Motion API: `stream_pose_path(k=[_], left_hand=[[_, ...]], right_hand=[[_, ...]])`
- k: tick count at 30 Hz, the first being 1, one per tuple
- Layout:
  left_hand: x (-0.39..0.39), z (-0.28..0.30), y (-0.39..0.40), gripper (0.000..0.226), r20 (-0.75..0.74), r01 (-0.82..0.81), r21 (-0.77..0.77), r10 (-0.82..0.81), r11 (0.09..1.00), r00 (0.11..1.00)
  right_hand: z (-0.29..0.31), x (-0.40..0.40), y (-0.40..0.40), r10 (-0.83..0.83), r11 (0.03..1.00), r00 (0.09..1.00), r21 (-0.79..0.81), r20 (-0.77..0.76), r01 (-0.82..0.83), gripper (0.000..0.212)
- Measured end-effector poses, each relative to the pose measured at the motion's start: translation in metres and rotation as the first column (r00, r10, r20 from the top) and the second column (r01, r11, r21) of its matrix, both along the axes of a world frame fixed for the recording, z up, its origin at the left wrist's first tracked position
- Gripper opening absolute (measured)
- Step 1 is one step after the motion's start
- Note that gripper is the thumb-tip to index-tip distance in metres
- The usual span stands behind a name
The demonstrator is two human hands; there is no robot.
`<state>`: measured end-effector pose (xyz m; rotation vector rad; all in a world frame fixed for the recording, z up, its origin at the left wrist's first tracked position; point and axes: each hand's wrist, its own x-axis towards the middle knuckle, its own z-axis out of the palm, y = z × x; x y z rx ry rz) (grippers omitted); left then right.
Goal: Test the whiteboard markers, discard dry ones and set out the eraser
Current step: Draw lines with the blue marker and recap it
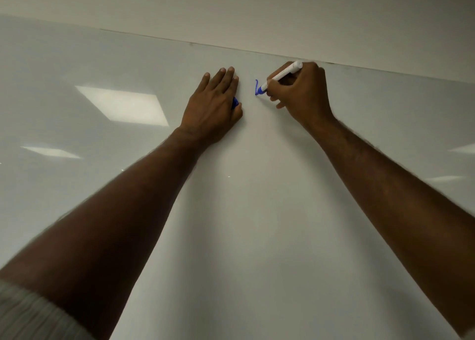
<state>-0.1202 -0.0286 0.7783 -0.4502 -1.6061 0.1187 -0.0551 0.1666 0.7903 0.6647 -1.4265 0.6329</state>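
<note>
A glossy whiteboard [244,211] fills most of the view. My right hand [300,92] grips a white marker with a blue tip [281,76], and the tip touches the board near its top edge. A short blue stroke [256,87] shows on the board just left of the tip. My left hand [213,108] rests flat on the board to the left of the stroke, fingers straight, with the thumb holding a blue cap [235,103] under the hand. No eraser is in view.
The whiteboard's top edge [205,45] runs slanting across the view, with plain wall [257,10] above it. Ceiling lights reflect in the board at the left [120,105] and far right.
</note>
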Motion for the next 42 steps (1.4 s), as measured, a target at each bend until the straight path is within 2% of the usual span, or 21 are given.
stream_pose_path(k=[3, 6, 10, 12, 14, 16, 20, 25, 29, 32, 37, 42], left_hand=[[-0.001, 0.0, 0.0, 0.065, -0.017, 0.01, 0.0, -0.01, 1.0, 1.0], [0.0, 0.0, 0.001, 0.065, -0.023, 0.023, 0.002, -0.023, 1.0, 0.999], [0.0, -0.001, 0.0, 0.065, -0.027, 0.038, 0.002, -0.038, 0.999, 0.999], [0.0, -0.001, -0.001, 0.065, -0.031, 0.048, 0.003, -0.048, 0.999, 0.998], [0.001, -0.001, -0.001, 0.065, -0.036, 0.053, 0.005, -0.052, 0.999, 0.998], [0.001, -0.001, -0.001, 0.065, -0.038, 0.056, 0.005, -0.056, 0.998, 0.998], [0.001, -0.003, -0.002, 0.065, -0.038, 0.058, -0.001, -0.058, 0.998, 0.998], [0.002, -0.004, -0.001, 0.065, -0.031, 0.061, 0.002, -0.061, 0.998, 0.998], [0.003, -0.004, -0.002, 0.065, -0.028, 0.077, 0.005, -0.077, 0.997, 0.997], [0.001, -0.005, -0.001, 0.065, -0.032, 0.081, 0.006, -0.081, 0.997, 0.996], [0.0, -0.006, -0.001, 0.064, -0.05, 0.105, 0.01, -0.105, 0.994, 0.993], [0.001, -0.008, -0.001, 0.063, -0.056, 0.128, 0.01, -0.127, 0.992, 0.99]], right_hand=[[-0.035, -0.006, 0.006, -0.019, 0.999, 1.0, 0.031, -0.018, 0.02, 0.017], [-0.08, -0.003, 0.011, 0.066, 0.995, 0.997, 0.078, -0.032, -0.063, 0.006], [-0.124, 0.004, 0.014, 0.102, 0.983, 0.994, 0.148, 0.03, -0.105, 0.007], [-0.124, 0.007, 0.015, 0.095, 0.979, 0.994, 0.176, 0.061, -0.105, 0.008], [-0.108, 0.011, 0.017, 0.124, 0.98, 0.992, 0.156, 0.027, -0.127, 0.008], [-0.079, 0.015, 0.021, 0.163, 0.984, 0.986, 0.077, -0.02, -0.161, 0.004], [-0.022, 0.022, 0.024, 0.17, 0.981, 0.985, -0.088, -0.02, -0.171, 0.013], [0.009, 0.018, 0.012, 0.13, 0.989, 0.99, -0.074, 0.058, -0.125, 0.015], [-0.005, 0.01, 0.01, 0.096, 0.993, 0.992, -0.074, 0.082, -0.09, 0.006], [-0.031, 0.009, 0.012, 0.118, 0.992, 0.989, -0.057, 0.083, -0.114, 0.008], [-0.084, 0.006, 0.02, 0.15, 0.986, 0.984, 0.066, 0.091, -0.156, 0.006], [-0.12, 0.006, 0.03, 0.145, 0.982, 0.98, 0.103, 0.135, -0.159, 0.004]])
